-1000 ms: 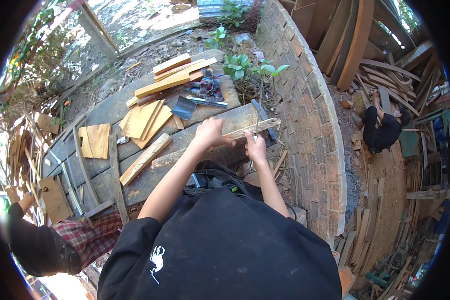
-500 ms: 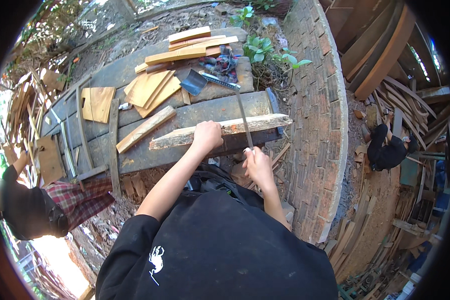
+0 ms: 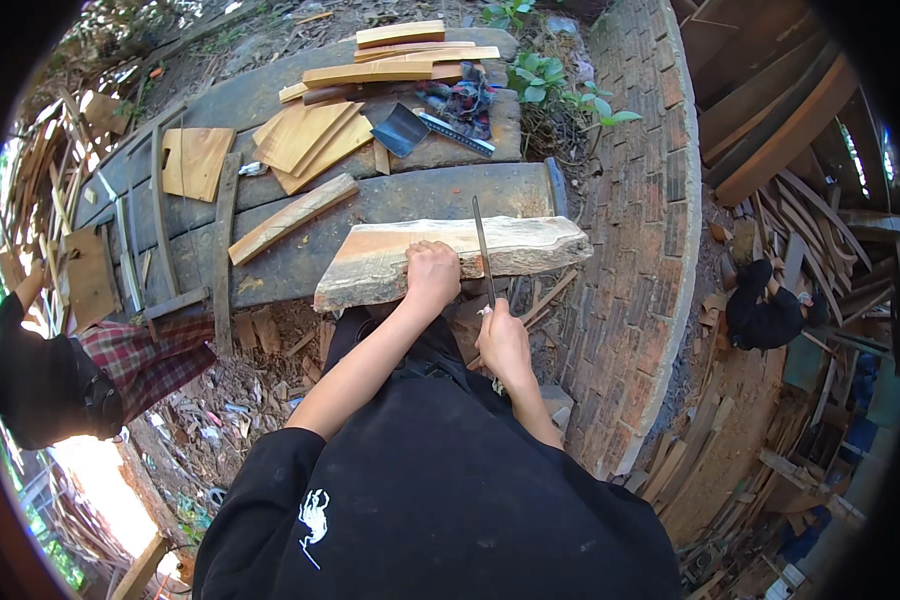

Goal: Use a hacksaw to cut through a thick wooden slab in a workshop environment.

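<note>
A thick wooden slab (image 3: 365, 268) with rough, bark-covered edges lies at the near side of the worn plank bench (image 3: 300, 220). Its pale, flat face is tilted up. My left hand (image 3: 433, 275) grips the slab's near edge around the middle, fingers curled over the top. Close by on the right, my right hand (image 3: 503, 340) is closed around the lower end of a long, narrow dark blade (image 3: 483, 245). The blade points away from me and crosses over the slab. Its handle is hidden in my fist, and whether blade and wood touch I cannot tell.
Behind lie a wood strip (image 3: 292, 220), stacked yellow boards (image 3: 315, 140), a metal square (image 3: 415, 130), a crumpled plaid cloth (image 3: 460, 105) and a cutting board (image 3: 198, 163). A brick wall (image 3: 635, 230) bounds the right. One person (image 3: 45, 380) stands left; another (image 3: 765, 310) sits beyond the wall.
The slab has tipped so its broad pale face shows, where before a narrow edge showed. Its left end has come nearer me. The blade has drawn back toward me, and the view has shifted slightly.
</note>
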A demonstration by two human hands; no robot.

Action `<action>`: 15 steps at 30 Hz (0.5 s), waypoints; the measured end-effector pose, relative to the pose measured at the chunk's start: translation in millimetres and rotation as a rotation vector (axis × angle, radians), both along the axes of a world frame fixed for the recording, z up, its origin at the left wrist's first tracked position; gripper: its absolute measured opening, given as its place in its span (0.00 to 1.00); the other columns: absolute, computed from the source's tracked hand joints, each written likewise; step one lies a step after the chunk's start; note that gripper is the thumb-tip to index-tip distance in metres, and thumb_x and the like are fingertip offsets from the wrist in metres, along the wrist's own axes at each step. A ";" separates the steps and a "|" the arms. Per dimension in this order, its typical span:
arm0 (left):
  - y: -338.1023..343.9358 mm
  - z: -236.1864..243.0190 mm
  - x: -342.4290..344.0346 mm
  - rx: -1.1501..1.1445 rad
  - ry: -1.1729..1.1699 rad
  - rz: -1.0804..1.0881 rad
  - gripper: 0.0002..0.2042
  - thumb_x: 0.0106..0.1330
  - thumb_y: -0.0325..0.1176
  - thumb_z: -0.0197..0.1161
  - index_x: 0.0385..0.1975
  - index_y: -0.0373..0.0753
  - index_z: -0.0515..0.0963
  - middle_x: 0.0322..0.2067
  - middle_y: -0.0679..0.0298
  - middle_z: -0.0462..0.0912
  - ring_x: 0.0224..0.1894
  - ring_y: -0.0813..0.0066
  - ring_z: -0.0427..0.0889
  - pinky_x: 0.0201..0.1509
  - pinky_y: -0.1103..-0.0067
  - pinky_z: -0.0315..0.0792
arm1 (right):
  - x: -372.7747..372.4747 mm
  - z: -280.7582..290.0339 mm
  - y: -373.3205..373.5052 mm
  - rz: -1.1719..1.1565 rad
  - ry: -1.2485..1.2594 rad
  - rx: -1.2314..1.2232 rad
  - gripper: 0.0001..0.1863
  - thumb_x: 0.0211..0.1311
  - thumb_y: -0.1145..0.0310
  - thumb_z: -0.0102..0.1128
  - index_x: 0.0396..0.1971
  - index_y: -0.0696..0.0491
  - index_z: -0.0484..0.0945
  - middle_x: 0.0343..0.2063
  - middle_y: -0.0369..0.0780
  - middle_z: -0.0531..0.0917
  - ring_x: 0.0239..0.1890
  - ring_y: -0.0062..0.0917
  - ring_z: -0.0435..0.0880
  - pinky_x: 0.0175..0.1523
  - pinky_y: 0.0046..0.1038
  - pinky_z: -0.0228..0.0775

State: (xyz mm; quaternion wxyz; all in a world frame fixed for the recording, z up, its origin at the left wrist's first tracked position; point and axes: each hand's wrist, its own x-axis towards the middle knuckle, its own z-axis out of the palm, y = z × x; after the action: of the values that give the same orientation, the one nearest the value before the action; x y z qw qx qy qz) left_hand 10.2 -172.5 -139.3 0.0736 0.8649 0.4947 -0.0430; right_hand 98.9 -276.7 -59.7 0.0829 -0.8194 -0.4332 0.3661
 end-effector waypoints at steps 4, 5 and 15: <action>-11.7 -8.4 -0.4 0.027 0.033 0.002 0.19 0.37 0.34 0.65 0.28 0.28 0.73 0.32 0.43 0.76 0.38 0.50 0.78 0.39 0.70 0.72 | -11.1 7.5 -9.5 -0.015 -0.071 -0.031 0.13 0.62 0.66 0.40 0.32 0.62 0.65 0.22 0.58 0.77 0.29 0.52 0.77 0.36 0.47 0.68; -14.3 -11.8 -0.7 0.055 0.045 0.000 0.19 0.37 0.34 0.65 0.29 0.27 0.73 0.34 0.41 0.75 0.40 0.47 0.77 0.42 0.68 0.72 | -15.1 9.1 -11.1 0.001 -0.137 -0.028 0.13 0.62 0.66 0.40 0.32 0.62 0.66 0.22 0.58 0.77 0.30 0.52 0.77 0.36 0.47 0.68; -14.7 -13.7 2.2 -0.010 0.052 -0.137 0.24 0.43 0.33 0.60 0.40 0.25 0.70 0.43 0.35 0.72 0.44 0.36 0.73 0.43 0.55 0.70 | -28.8 -5.3 1.7 -0.166 -0.236 0.015 0.12 0.58 0.69 0.42 0.30 0.63 0.70 0.25 0.58 0.78 0.33 0.49 0.79 0.40 0.43 0.70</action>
State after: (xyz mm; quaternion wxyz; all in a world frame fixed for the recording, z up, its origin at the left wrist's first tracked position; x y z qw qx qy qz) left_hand 12.4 -187.2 -152.9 0.0618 0.8949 0.4360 -0.0727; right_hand 70.1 -275.0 -65.0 0.0676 -0.8890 -0.3736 0.2559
